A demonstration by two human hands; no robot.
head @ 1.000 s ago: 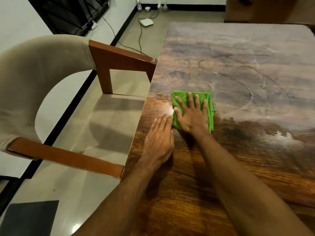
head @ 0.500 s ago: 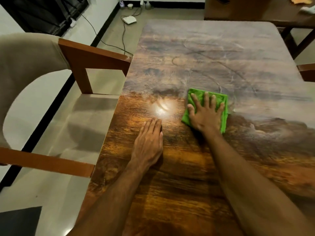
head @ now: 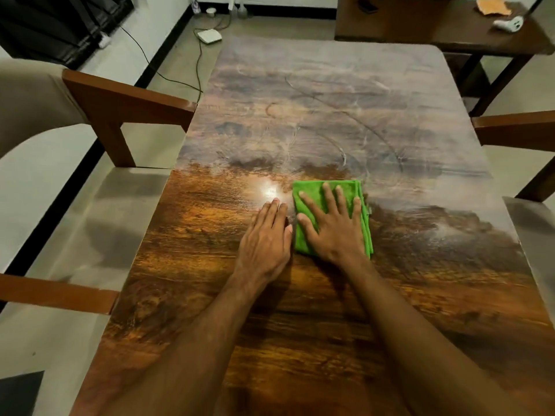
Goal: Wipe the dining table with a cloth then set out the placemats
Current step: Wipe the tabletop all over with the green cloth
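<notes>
A folded green cloth lies on the glossy wood-grain dining table, about midway across it. My right hand presses flat on top of the cloth with fingers spread, covering most of it. My left hand rests palm-down on the bare tabletop, right beside the cloth's left edge, holding nothing. Pale wipe streaks show on the far half of the table. No placemats are in view.
A padded chair with wooden arms stands tight against the table's left side, and another chair's arm against the right. A dark side table stands beyond the far end. A white device and cables lie on the floor.
My right hand has slid the cloth from near the table's left edge toward the middle. The left hand has followed and now lies beside it.
</notes>
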